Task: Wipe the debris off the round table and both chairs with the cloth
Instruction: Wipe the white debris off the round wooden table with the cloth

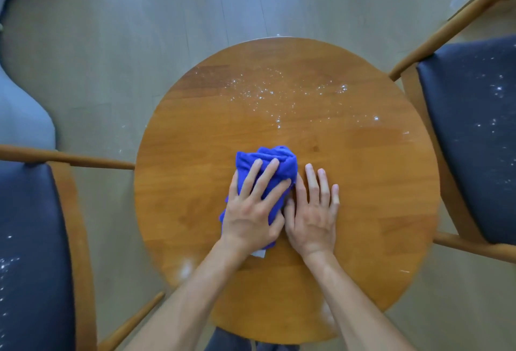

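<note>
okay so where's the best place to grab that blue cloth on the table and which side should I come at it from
Probably the bunched far end of the cloth, taken from above. It lies crumpled in a thick lump on the table, so there are raised folds to pinch. The left hand already presses flat on its near half, and the right hand rests at its right edge, so the top is the open way in.

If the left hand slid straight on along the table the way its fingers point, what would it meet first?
The left hand lies flat on the blue cloth, fingers aimed up and slightly right. Pushing on, it would probably carry the cloth over bare wood into the white debris scattered on the far half of the table.
</note>
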`<action>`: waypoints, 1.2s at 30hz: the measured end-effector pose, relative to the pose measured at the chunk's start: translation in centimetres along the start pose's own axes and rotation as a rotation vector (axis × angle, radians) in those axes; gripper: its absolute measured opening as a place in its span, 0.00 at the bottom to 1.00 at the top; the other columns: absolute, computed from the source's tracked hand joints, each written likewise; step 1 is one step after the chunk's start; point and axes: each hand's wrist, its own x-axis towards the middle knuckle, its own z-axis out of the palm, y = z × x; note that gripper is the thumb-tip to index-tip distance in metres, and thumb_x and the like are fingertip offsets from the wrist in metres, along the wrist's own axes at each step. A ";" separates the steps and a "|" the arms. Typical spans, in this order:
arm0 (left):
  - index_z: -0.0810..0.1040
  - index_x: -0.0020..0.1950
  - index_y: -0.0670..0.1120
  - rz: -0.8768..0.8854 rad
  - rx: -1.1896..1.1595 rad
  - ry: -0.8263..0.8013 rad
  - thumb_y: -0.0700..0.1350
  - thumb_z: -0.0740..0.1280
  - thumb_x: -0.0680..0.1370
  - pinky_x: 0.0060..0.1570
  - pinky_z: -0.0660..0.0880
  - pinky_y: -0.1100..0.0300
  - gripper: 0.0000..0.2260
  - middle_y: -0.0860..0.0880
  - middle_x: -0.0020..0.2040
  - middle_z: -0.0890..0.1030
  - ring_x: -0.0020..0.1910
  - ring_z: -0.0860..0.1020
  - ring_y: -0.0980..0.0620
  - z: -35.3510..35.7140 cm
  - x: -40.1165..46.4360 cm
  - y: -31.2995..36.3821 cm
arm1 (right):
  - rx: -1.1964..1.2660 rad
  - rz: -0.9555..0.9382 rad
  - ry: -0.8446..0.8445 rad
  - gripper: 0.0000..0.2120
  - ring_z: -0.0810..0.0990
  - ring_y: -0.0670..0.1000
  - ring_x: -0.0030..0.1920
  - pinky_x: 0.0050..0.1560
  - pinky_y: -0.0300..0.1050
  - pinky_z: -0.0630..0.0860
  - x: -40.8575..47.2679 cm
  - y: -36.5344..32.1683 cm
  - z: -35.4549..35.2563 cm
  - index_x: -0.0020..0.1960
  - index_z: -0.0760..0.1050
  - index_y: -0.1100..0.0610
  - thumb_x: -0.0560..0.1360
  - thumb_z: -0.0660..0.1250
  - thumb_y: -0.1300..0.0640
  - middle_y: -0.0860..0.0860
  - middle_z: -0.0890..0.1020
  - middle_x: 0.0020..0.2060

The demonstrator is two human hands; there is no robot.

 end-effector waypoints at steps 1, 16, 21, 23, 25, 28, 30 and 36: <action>0.79 0.64 0.49 -0.009 0.024 -0.005 0.47 0.67 0.68 0.65 0.65 0.37 0.23 0.44 0.73 0.69 0.74 0.65 0.41 0.0 1.7 -1.7 | 0.009 0.001 -0.004 0.25 0.62 0.58 0.74 0.72 0.63 0.58 0.0 0.0 0.0 0.72 0.68 0.55 0.77 0.55 0.51 0.55 0.66 0.74; 0.78 0.66 0.48 -0.201 0.073 -0.018 0.49 0.68 0.68 0.65 0.63 0.33 0.26 0.43 0.74 0.67 0.74 0.63 0.38 -1.1 -10.1 2.5 | 0.058 0.017 -0.033 0.25 0.60 0.58 0.75 0.73 0.62 0.55 0.0 -0.1 -0.1 0.73 0.67 0.54 0.77 0.54 0.52 0.55 0.65 0.74; 0.79 0.65 0.48 -0.090 0.059 0.021 0.47 0.68 0.68 0.65 0.66 0.37 0.24 0.42 0.73 0.69 0.73 0.65 0.39 -2.0 -1.8 -6.7 | 0.065 0.002 -0.031 0.25 0.60 0.57 0.75 0.73 0.62 0.55 0.0 0.0 0.1 0.73 0.67 0.54 0.77 0.54 0.52 0.54 0.65 0.74; 0.77 0.66 0.47 -0.245 0.123 0.063 0.49 0.66 0.70 0.69 0.63 0.41 0.24 0.42 0.74 0.66 0.74 0.63 0.40 -3.5 -0.4 -11.9 | 0.063 0.005 -0.033 0.25 0.59 0.58 0.76 0.74 0.62 0.54 0.0 0.0 0.0 0.73 0.67 0.54 0.77 0.54 0.52 0.54 0.64 0.75; 0.76 0.67 0.47 -0.417 0.142 0.093 0.50 0.63 0.71 0.70 0.61 0.45 0.25 0.43 0.76 0.64 0.75 0.61 0.41 -4.8 -1.8 -13.8 | 0.059 0.005 -0.025 0.24 0.60 0.58 0.75 0.74 0.62 0.55 0.1 -0.2 0.1 0.73 0.67 0.54 0.77 0.55 0.53 0.55 0.65 0.74; 0.75 0.68 0.46 -0.483 0.165 0.135 0.50 0.64 0.71 0.68 0.64 0.41 0.25 0.41 0.75 0.64 0.75 0.61 0.38 -4.3 -7.8 -8.9 | 0.043 0.013 -0.023 0.24 0.60 0.59 0.75 0.73 0.63 0.55 0.1 -0.3 0.0 0.73 0.67 0.55 0.77 0.55 0.53 0.55 0.65 0.74; 0.73 0.69 0.49 -0.414 0.126 0.077 0.51 0.65 0.69 0.64 0.66 0.36 0.27 0.42 0.75 0.64 0.74 0.61 0.38 -2.8 -12.6 -2.2 | 0.038 0.011 -0.037 0.25 0.60 0.59 0.75 0.73 0.63 0.55 0.2 -0.3 -0.1 0.73 0.67 0.55 0.77 0.55 0.53 0.55 0.64 0.74; 0.77 0.65 0.55 0.036 -0.085 -0.070 0.49 0.69 0.62 0.58 0.72 0.37 0.30 0.47 0.71 0.72 0.73 0.67 0.44 -1.0 -14.8 4.9 | 0.043 0.002 -0.026 0.25 0.61 0.58 0.75 0.73 0.63 0.56 0.1 -0.1 -0.1 0.73 0.68 0.55 0.76 0.55 0.53 0.55 0.65 0.74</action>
